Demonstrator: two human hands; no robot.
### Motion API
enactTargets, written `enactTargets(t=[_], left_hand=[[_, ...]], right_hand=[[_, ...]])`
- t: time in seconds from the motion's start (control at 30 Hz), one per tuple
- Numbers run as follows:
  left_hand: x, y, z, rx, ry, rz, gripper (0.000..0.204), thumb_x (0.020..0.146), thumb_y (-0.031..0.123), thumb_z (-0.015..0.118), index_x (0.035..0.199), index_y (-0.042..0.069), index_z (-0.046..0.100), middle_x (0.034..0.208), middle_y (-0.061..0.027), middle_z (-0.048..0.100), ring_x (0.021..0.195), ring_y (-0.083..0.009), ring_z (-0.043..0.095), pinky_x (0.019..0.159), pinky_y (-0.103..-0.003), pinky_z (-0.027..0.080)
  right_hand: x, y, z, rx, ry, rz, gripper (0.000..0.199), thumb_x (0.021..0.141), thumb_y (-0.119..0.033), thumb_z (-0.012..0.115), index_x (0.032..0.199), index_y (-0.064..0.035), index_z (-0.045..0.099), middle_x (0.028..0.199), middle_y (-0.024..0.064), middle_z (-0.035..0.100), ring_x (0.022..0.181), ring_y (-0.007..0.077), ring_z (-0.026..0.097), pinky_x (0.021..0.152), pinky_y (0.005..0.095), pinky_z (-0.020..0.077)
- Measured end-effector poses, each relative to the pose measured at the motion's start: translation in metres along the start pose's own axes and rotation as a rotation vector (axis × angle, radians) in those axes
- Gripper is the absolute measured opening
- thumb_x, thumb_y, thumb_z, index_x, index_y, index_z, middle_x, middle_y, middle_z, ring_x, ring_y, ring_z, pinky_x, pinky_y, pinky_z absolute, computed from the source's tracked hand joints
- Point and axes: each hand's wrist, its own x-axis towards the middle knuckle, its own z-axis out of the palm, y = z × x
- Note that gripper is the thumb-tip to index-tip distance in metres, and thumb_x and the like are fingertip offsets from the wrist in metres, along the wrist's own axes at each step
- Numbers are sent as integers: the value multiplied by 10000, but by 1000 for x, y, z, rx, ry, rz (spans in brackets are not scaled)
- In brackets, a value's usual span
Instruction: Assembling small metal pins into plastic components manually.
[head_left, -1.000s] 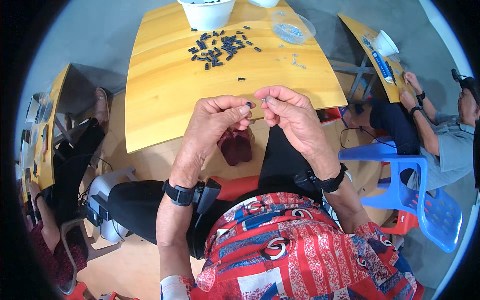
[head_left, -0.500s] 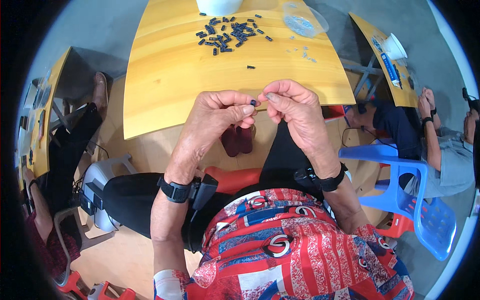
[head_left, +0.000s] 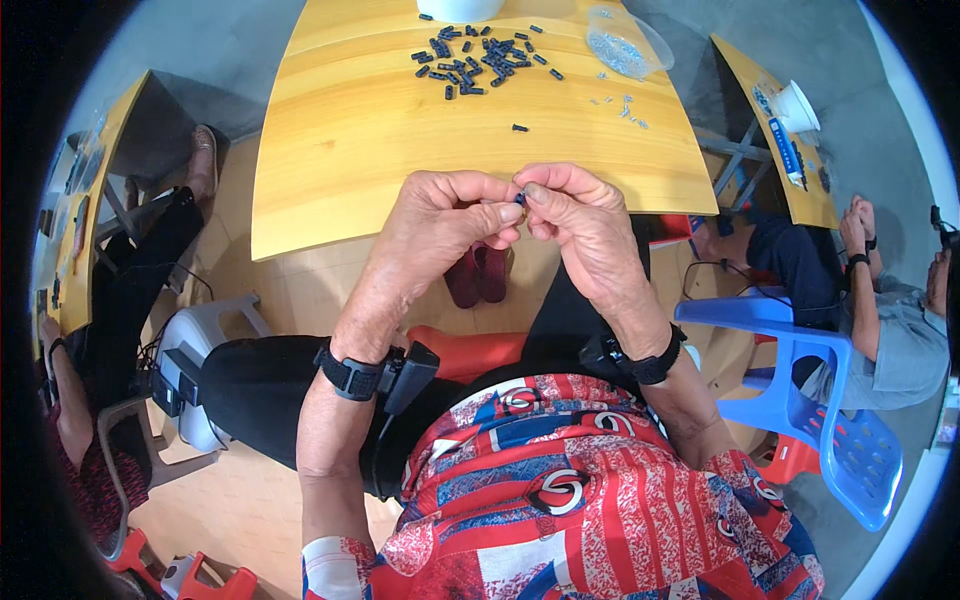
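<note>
My left hand (head_left: 440,222) pinches a small black part (head_left: 520,199) between thumb and forefinger, just past the table's near edge. My right hand (head_left: 588,228) meets it there, its thumb and forefinger closed at the same part. Whether the right fingertips also hold a tiny piece is hidden. Beyond them, one black cylindrical part (head_left: 520,128) lies alone on the yellow wooden table (head_left: 380,170). Farther off is a loose pile of several like black parts (head_left: 470,65). Small silvery pieces (head_left: 628,108) are scattered to the right of the pile.
A white container (head_left: 460,9) stands at the table's far edge. Near the far right corner sits a clear plastic dish (head_left: 622,50) of small silvery pieces. A blue plastic chair (head_left: 800,360) is at my right. People sit by side tables on both sides.
My right fingertips have come in to the left and now touch the black part held by my left hand. The view has shifted slightly.
</note>
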Motion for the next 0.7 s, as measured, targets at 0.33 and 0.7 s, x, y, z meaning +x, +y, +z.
enactTargets(t=[0.33,0.7], left_hand=[[3,-1,4,76,12,34,118,844,49,634,933,-5,689,758,-55,680,640,-59,601,594,-191,502],[5,-5,0,19,-15,-5,131,860,50,607,947,-14,681,774,-59,680,656,-63,608,614,-192,507]], right_hand=[[0,0,-1,25,15,30,126,838,-60,640,937,18,645,800,35,637,611,58,491,547,182,399],[5,7,-11,96,-24,92,140,843,-77,639,949,14,636,807,37,636,634,69,515,585,204,424]])
